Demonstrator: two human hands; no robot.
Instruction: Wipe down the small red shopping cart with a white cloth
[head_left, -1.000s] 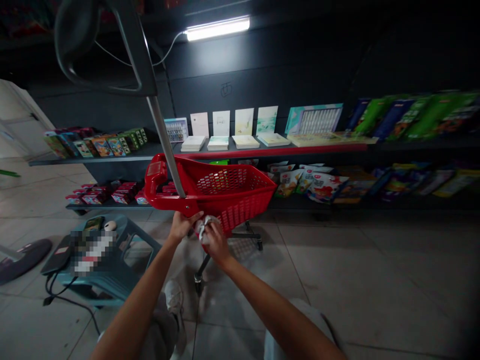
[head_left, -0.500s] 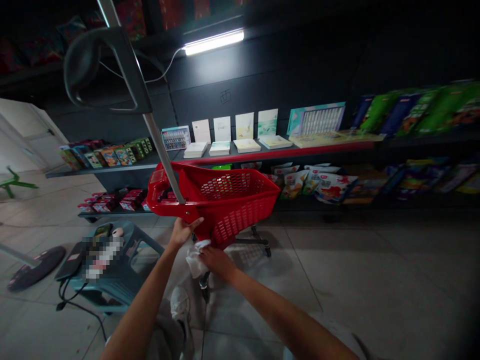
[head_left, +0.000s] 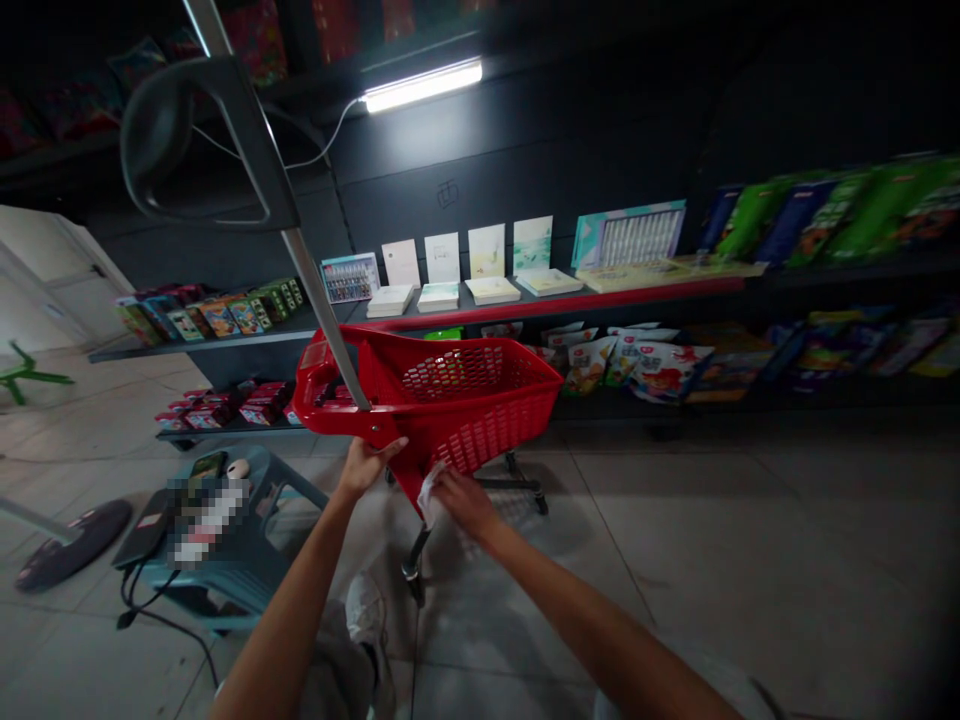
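A red plastic shopping cart [head_left: 495, 420] with perforated basket walls stands on wheels in front of me. My left hand [head_left: 366, 464] grips the lower edge of its near panel, thumb stretched along the red surface. In my right hand [head_left: 465, 500] is a white cloth [head_left: 429, 494], thin and crumpled, pressed against the cart's side below the basket. The fingers of that hand are closed on the cloth and partly hide it. A metal pole [head_left: 322, 300] with a grey loop handle [head_left: 259, 150] rises in front of the cart's left end.
A blue-grey stool [head_left: 259, 500] at left carries a phone, a black device and cables. Behind the cart, a shelf [head_left: 480, 312] holds books and boxes, with snack bags [head_left: 664, 370] below. A round base [head_left: 75, 545] stands on the floor at far left.
My right hand has moved right and slightly up along the cart's side with the cloth, which now looks more bunched. My left hand keeps its place on the cart.
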